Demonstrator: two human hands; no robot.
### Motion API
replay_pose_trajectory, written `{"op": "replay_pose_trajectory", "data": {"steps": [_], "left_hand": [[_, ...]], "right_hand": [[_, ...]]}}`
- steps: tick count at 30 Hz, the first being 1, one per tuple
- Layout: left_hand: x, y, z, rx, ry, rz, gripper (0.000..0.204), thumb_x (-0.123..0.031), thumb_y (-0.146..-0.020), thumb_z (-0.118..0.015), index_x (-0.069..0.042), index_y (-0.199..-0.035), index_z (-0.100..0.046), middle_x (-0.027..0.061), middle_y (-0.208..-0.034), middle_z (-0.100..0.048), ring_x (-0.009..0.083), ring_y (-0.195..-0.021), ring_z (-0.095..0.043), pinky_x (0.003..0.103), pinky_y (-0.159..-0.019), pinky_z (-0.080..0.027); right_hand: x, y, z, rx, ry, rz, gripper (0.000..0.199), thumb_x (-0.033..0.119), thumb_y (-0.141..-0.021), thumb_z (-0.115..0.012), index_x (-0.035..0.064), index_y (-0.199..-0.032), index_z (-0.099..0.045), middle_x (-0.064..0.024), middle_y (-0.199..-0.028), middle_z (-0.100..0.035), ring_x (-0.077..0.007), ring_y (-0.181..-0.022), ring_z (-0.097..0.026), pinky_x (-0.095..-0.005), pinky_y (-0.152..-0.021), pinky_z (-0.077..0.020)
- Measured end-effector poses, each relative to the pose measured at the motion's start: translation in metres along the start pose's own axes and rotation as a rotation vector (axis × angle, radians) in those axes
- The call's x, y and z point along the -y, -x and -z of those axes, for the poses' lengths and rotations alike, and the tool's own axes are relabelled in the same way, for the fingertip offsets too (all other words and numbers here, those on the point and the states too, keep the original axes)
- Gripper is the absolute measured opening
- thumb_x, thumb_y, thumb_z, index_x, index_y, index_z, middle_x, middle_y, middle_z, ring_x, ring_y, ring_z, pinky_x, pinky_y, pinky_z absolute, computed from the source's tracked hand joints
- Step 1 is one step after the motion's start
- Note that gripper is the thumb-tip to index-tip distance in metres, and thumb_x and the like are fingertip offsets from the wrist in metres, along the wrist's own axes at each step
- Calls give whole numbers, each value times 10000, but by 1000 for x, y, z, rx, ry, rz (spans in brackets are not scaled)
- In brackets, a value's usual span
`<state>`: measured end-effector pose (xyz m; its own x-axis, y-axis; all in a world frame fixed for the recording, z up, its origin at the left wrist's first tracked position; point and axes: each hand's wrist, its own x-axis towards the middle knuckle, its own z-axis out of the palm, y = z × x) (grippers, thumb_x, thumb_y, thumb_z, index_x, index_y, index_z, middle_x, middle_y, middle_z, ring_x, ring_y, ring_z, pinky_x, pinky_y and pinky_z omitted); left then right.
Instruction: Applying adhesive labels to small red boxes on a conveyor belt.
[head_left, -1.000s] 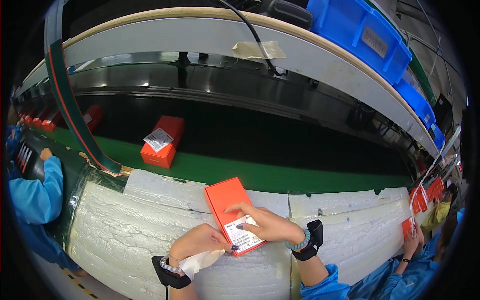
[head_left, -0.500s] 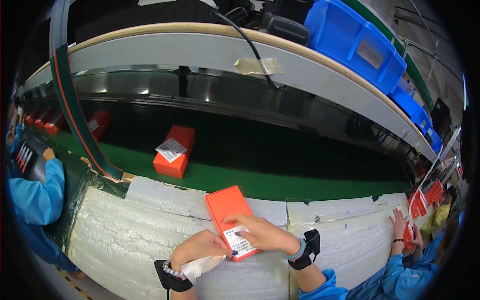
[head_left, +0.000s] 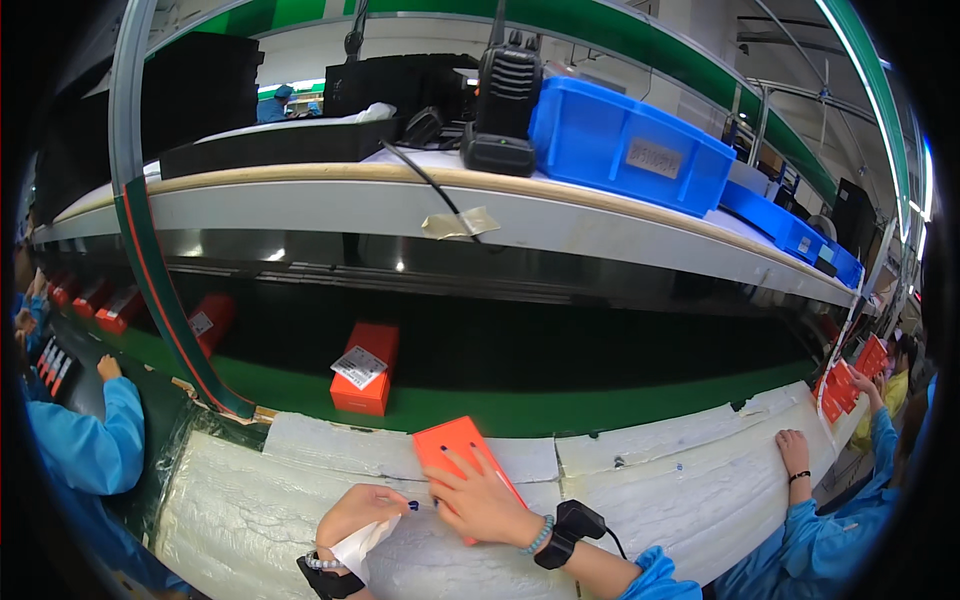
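Observation:
An orange-red box (head_left: 447, 437) lies at a slant on the padded white work surface in front of me. My right hand (head_left: 482, 500) rests flat across it with the fingers spread, hiding much of its top. Left of the box, a little apart from it, my left hand (head_left: 365, 512) is closed, its fingers curled. A loose piece of white paper (head_left: 362, 548) hangs from under the palm, seemingly held there. Straps with small black units sit on both my wrists, beside beaded bracelets.
Beyond the padded surface (head_left: 640, 480), a green conveyor belt (head_left: 500, 418) carries several orange boxes, one box (head_left: 362, 400) with a white label sheet. A shelf above holds a two-way radio (head_left: 502, 105) and blue bins (head_left: 630, 145). Co-workers in blue sleeves (head_left: 85, 445) flank me.
The view has tilted upward. My left hand has drawn away from the box to the left. My right hand has spread flat over the box, covering the white label seen before.

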<state>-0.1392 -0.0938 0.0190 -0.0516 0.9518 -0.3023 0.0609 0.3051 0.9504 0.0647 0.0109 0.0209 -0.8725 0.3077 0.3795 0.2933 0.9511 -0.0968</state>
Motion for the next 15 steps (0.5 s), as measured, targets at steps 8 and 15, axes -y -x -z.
{"op": "replay_pose_trajectory", "data": {"steps": [8,15], "left_hand": [[1,-28,-30,-581,-273,-307,320,-276,-919,-525,-54,-786,-714,72,-523,-543,147,-474,-526,282,-489,-400],[12,-75,-42,-939,-193,-470,460,-280,-963,-430,-54,-631,-651,106,-473,-510,250,-459,-524,387,-484,-359]], "right_hand": [[-120,145,66,7,218,-492,232,202,-741,-607,136,-963,-627,-42,-1229,-537,-363,-1240,-407,-623,-1058,-204],[-160,189,58,-225,290,-727,430,133,-720,-619,59,-1137,-546,-166,-1147,-546,-360,-1133,-467,-604,-1028,-251]]}}
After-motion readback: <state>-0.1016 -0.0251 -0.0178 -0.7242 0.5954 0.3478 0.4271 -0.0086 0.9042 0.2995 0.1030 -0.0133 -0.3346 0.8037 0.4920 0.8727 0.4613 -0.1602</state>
